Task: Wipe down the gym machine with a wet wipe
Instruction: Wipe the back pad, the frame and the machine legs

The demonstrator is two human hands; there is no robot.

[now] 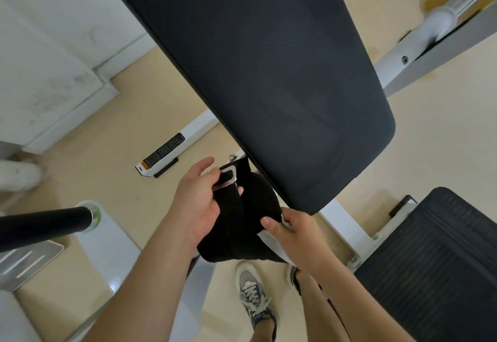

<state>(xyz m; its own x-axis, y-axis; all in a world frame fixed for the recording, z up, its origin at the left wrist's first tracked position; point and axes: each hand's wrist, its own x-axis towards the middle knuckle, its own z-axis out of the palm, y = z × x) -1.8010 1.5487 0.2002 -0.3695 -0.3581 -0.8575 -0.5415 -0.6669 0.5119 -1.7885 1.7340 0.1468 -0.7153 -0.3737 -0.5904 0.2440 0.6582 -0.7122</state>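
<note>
At the lower centre of the frame, the right hand's [293, 234] fingers curl round a white wet wipe [272, 244], thumb on top, pressing it against the side of a black padded strap [252, 207]. Just left of it, the left hand [197, 201] pinches the same strap, thumb laid over the front and the other fingers reaching behind, beside a metal buckle [227, 178]. The strap hangs under the lower end of a long black back pad [269, 59], which runs diagonally from the top of the frame. A ribbed black seat pad [435, 261] fills the lower right. The white frame of the gym machine [347, 223] shows between the two pads and again at the upper right. A black handle [40, 223] juts in from the left edge. Below everything lies a pale beige floor [107, 126], meeting a scuffed white wall [53, 32] at the upper left. Both forearms rise from the bottom edge, converging on the strap, above a grey laced shoe [252, 293].
</note>
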